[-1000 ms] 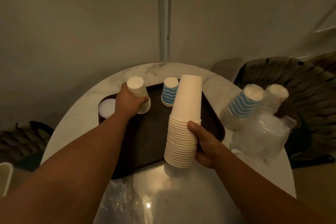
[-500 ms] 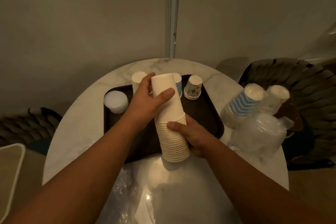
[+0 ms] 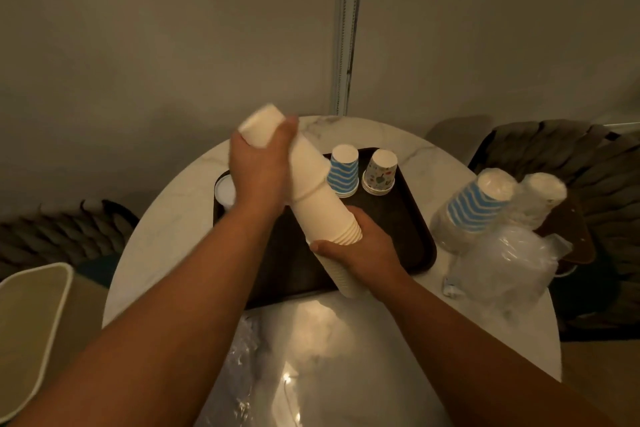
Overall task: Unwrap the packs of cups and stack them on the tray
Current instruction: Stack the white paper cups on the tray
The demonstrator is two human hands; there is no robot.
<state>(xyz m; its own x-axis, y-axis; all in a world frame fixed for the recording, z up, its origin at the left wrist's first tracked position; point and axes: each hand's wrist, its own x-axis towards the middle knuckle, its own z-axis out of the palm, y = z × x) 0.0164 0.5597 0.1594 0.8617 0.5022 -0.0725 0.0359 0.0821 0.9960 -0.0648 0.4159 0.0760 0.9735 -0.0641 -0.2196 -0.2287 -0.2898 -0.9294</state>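
Now the left hand (image 3: 258, 177), which half a second ago had only just reached the top of the white cup stack (image 3: 313, 198), is wrapped round its upper cups and is drawing them up and away, tilted toward the far left of the tray (image 3: 420, 239). The right hand (image 3: 360, 250) grips the lower part of the stack over the tray's near edge, fingers curled round the rims. A second ago the left hand was at a single white cup on the tray, so it has come over for this. The stack is being split in two, probably so that a shorter pile can be set down. On the tray's far side stand a blue striped stack (image 3: 343, 172) and a patterned stack (image 3: 379, 172). Right of the tray, still wrapped, lie a striped pack (image 3: 472, 206) and a pale pack (image 3: 540, 194).
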